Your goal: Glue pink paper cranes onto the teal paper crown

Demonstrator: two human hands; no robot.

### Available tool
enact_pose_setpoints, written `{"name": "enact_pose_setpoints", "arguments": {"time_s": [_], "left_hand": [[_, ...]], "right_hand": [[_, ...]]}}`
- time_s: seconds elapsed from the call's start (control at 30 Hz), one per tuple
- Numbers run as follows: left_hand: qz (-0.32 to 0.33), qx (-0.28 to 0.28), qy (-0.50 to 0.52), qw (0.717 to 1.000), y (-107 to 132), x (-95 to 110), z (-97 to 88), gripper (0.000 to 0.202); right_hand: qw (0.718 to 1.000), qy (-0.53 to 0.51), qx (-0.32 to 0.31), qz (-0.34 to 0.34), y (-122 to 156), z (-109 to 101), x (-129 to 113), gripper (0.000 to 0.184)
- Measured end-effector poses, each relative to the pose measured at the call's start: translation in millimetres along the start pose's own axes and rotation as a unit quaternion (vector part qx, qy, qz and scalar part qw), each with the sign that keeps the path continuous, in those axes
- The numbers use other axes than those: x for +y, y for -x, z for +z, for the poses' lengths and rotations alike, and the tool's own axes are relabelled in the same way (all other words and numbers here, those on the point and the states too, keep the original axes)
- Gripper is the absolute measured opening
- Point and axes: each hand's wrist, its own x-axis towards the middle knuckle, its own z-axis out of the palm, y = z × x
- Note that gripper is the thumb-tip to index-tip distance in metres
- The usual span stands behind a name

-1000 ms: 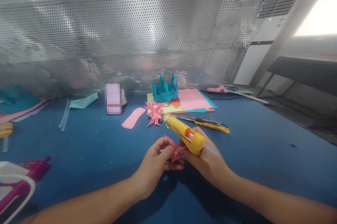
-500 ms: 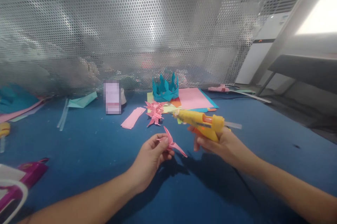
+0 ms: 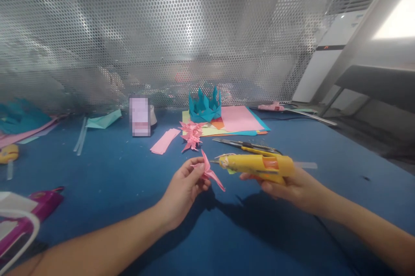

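Grip, R hand [image 3: 293,186]: clenched round yellow glue gun [image 3: 256,164], held level above blue table [image 3: 113,172], nozzle pointed left. Tip seen just beside pink folded paper piece [image 3: 209,171]; contact can't be told. Paper piece pinched betw. thumb & fingers of L hand [image 3: 183,189], raised off table. Utility knife [image 3: 246,145] laid just behind gun. Further back: pink paper flowers [image 3: 192,134], teal paper crown [image 3: 205,107], coloured sheets [image 3: 241,118].

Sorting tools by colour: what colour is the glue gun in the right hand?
The glue gun is yellow; head view shows it.
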Motion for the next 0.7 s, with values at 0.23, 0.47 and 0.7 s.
{"name": "enact_pose_setpoints", "arguments": {"time_s": [0.23,0.47,0.7], "left_hand": [[0.002,-0.014,-0.009,1.000,0.5,-2.8,-2.9,0.020],[-0.011,-0.006,0.007,1.000,-1.3,-2.7,-3.6,0.023],[-0.027,-0.002,0.008,1.000,-0.8,-1.8,-2.6,0.022]], "right_hand": [[0.999,-0.013,-0.038,0.004,-1.8,-2.9,4.2,0.039],[0.999,0.000,-0.017,0.045,0.4,0.6,0.8,0.043],[0.997,0.072,-0.027,-0.027,-2.7,-1.4,2.1,0.039]]}}
